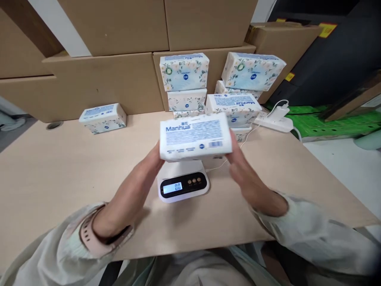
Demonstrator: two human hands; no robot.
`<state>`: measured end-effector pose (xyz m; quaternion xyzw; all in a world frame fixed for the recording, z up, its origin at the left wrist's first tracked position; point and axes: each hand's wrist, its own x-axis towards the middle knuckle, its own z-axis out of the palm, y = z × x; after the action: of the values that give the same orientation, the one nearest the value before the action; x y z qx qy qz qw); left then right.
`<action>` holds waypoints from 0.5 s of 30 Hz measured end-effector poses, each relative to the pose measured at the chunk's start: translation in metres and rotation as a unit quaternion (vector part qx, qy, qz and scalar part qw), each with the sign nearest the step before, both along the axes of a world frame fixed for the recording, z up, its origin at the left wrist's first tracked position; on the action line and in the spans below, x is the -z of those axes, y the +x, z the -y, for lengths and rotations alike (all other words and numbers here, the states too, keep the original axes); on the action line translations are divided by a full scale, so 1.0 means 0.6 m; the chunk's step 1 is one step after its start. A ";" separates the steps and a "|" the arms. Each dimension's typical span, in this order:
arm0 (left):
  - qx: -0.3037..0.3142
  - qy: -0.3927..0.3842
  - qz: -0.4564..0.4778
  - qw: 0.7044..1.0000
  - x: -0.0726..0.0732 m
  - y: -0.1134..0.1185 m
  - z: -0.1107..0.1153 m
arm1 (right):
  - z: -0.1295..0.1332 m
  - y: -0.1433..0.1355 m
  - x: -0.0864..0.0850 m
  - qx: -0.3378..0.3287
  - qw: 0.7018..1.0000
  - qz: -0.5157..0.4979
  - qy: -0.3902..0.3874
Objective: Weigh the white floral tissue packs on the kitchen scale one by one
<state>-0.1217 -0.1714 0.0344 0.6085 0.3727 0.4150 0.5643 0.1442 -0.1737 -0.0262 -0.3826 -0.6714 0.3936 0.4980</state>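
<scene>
Between my two hands is a white tissue pack [195, 137] with blue "Manhua" print, its printed side facing me. My left hand [150, 161] grips its left end, and my right hand [238, 159] grips the right end; most fingertips are hidden behind the pack. Below and partly behind it sits a white digital scale [183, 194]. The scale's lit display reads 0.0, and the pack hides much of its platform.
Stacked flowered tissue packs [184, 75] stand behind, with another stack [253, 73] to their right. A single pack [103, 118] lies at left. Cardboard boxes [107, 83] line the table's back. A white power strip [275, 121] with a cable is at right.
</scene>
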 end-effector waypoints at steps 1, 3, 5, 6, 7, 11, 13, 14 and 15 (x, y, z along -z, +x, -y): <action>-0.016 -0.006 0.002 1.000 0.010 -0.013 -0.003 | -0.012 -0.013 0.008 -0.047 0.999 0.002 -0.019; -0.039 -0.014 0.003 0.999 0.032 -0.032 -0.012 | -0.032 -0.035 0.026 -0.104 0.992 0.001 -0.065; -0.053 -0.017 0.001 0.998 0.055 -0.047 -0.019 | -0.044 -0.048 0.045 -0.108 0.990 -0.006 -0.095; -0.058 -0.018 -0.001 0.998 0.067 -0.054 -0.021 | -0.048 -0.051 0.055 -0.095 0.990 -0.011 -0.101; -0.065 -0.017 -0.003 0.998 0.079 -0.061 -0.022 | -0.052 -0.052 0.064 -0.067 0.993 -0.021 -0.099; -0.174 0.013 0.008 0.985 0.138 -0.087 -0.016 | -0.057 -0.038 0.089 0.132 0.987 -0.087 -0.039; -0.227 0.014 0.023 0.973 0.166 -0.098 -0.012 | -0.058 -0.029 0.092 0.209 0.972 -0.112 0.005; -0.237 0.008 0.032 0.971 0.177 -0.102 -0.010 | -0.058 -0.026 0.092 0.235 0.965 -0.116 0.027; -0.238 0.002 0.043 0.970 0.185 -0.105 -0.008 | -0.058 -0.024 0.092 0.258 0.958 -0.120 0.048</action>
<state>-0.1845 -0.1666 -0.0768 0.4849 0.4817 0.5636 0.4638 0.1299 -0.1390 -0.0813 -0.4686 -0.5034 0.2620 0.6770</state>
